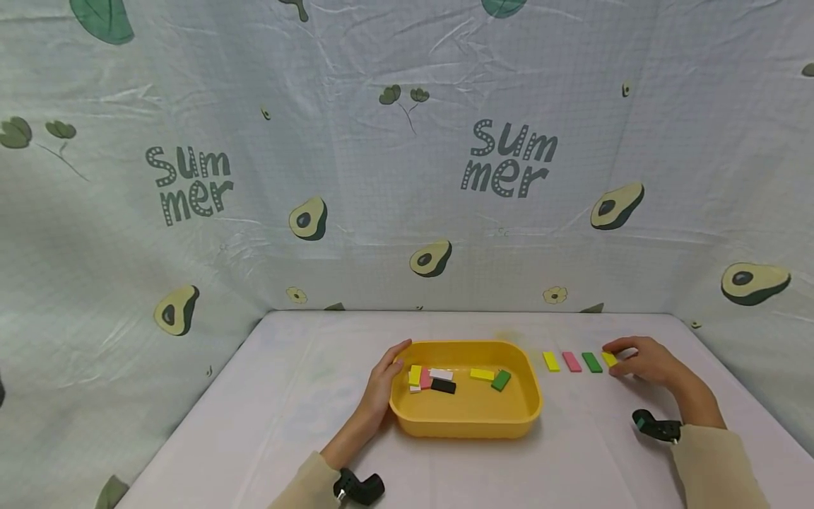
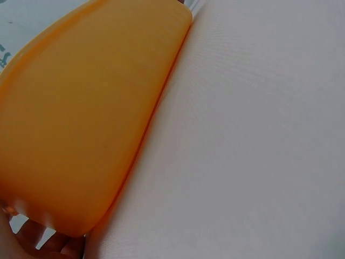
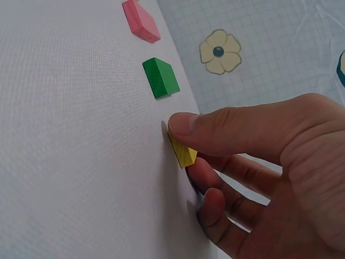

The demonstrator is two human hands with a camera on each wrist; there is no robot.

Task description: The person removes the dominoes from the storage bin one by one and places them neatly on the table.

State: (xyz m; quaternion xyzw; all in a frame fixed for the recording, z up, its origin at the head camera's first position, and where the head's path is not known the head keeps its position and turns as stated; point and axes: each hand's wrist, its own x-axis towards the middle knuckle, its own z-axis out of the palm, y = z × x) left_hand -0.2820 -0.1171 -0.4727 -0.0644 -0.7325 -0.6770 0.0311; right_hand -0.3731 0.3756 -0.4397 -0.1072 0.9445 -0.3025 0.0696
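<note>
My left hand (image 1: pixel 383 378) holds the left side of a yellow plastic tray (image 1: pixel 470 429), with its fingers against the outer wall. In the left wrist view, part of that hand (image 2: pixel 40 240) shows at the lower corner of the tray (image 2: pixel 81 118). At the right end of a row of small blocks, my right hand (image 1: pixel 649 362) pinches a yellow block (image 1: pixel 609 359) between thumb and fingers. The right wrist view shows this yellow block (image 3: pixel 184 152) at the table surface, next to a green block (image 3: pixel 160 79).
The row also holds a yellow block (image 1: pixel 550 362), a pink block (image 1: pixel 571 362) and a green block (image 1: pixel 592 363). Inside the tray lie several blocks, among them a black block (image 1: pixel 443 386) and another green block (image 1: pixel 501 380). A printed curtain (image 1: pixel 381 212) hangs behind the white table (image 1: pixel 305 382).
</note>
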